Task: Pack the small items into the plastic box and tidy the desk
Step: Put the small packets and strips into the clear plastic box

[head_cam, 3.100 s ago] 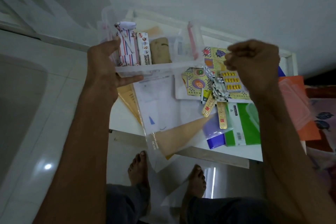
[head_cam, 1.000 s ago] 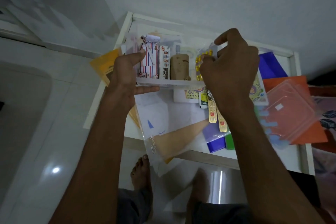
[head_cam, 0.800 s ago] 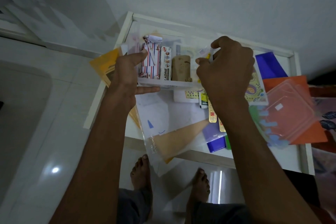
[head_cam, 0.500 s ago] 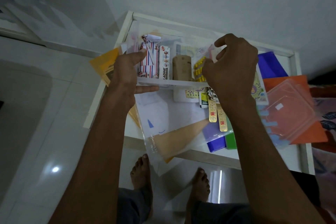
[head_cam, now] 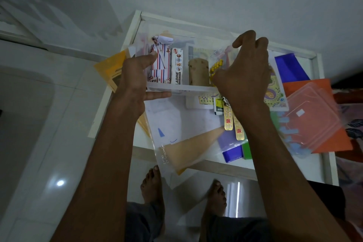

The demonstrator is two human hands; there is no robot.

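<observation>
My left hand (head_cam: 135, 79) grips the near left corner of the clear plastic box (head_cam: 182, 88), held just above the white desk (head_cam: 196, 120). Standing in the box are a striped carton (head_cam: 160, 65), a white ointment carton (head_cam: 177, 68) and a brown roll (head_cam: 198, 71). My right hand (head_cam: 244, 72) is over the box's right side, fingers curled at a strip of yellow pills (head_cam: 215, 68) and a clear wrapper. Whether it still grips them I cannot tell. Two gold pill strips (head_cam: 228, 120) lie on the desk below my right wrist.
A clear lid (head_cam: 312, 116) rests on an orange folder (head_cam: 334, 143) at the right. Clear sleeves with papers (head_cam: 182, 135), a yellow envelope (head_cam: 112, 68), blue and green folders (head_cam: 235, 152) and a patterned card (head_cam: 274, 92) cover the desk. My bare feet stand on the tiled floor.
My right hand came from the right with the yellow pill strip and brought it down into the box's right side. The left hand lowered the box nearer the desk and has held it steady since.
</observation>
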